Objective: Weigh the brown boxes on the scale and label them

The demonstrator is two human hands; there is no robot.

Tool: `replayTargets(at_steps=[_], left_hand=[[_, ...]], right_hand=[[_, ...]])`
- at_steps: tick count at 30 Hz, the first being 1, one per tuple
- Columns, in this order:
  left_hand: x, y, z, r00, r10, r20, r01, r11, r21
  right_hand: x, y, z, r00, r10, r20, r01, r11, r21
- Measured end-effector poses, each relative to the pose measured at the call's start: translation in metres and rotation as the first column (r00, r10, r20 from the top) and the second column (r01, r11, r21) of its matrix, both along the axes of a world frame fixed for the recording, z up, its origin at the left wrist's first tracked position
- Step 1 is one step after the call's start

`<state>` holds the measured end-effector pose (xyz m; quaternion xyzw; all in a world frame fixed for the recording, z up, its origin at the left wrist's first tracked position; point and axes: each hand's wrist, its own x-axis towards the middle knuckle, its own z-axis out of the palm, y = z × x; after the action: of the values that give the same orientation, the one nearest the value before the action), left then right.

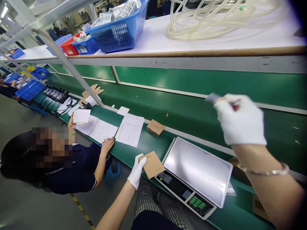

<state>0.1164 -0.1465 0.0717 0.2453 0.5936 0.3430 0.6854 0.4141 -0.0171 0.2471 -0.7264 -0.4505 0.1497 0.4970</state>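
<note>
"Step?"
"Handling, I'd say: my L hand (137, 169) grips the carton (153, 165), scale (198, 171) just to its right; R hand (241, 121) pinches a blurry grey piece (212, 97)."
"Nxt?"
"Prob. needs a firm L grip."

Digital scale (198, 169) on workbench (155, 146); carton (153, 166) in left hand (137, 170), at its left. Shelf (153, 41) behind: tubing (187, 34), right; basket (117, 35), left. Right of scale, seemingly another box (259, 207).

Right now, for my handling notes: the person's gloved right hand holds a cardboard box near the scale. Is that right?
Not quite: it is the gloved left hand that holds the cardboard box near the scale, as the head view shows.
</note>
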Motion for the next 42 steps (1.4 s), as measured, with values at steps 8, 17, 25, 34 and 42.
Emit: replayTargets(at_steps=[8, 17, 25, 34, 42], left_hand=[[0.006, -0.004, 0.021, 0.987, -0.107, -0.117, 0.123, 0.983, 0.135], [0.025, -0.011, 0.035, 0.984, -0.164, -0.065, 0.171, 0.977, 0.127], [0.03, -0.011, 0.039, 0.99, -0.109, -0.088, 0.119, 0.985, 0.123], [0.031, -0.012, 0.038, 0.991, -0.085, -0.101, 0.096, 0.989, 0.112], [0.029, -0.015, 0.042, 0.998, -0.044, -0.042, 0.048, 0.994, 0.102]], right_hand=[[-0.066, -0.116, -0.038, 0.615, 0.665, -0.425, -0.767, 0.38, -0.517], [-0.081, -0.126, -0.054, 0.628, 0.603, -0.492, -0.766, 0.367, -0.528], [-0.081, -0.133, -0.057, 0.693, 0.586, -0.42, -0.708, 0.443, -0.549], [-0.084, -0.134, -0.064, 0.69, 0.663, -0.292, -0.647, 0.383, -0.659], [-0.072, -0.11, -0.083, 0.745, 0.667, 0.029, -0.357, 0.436, -0.826]])
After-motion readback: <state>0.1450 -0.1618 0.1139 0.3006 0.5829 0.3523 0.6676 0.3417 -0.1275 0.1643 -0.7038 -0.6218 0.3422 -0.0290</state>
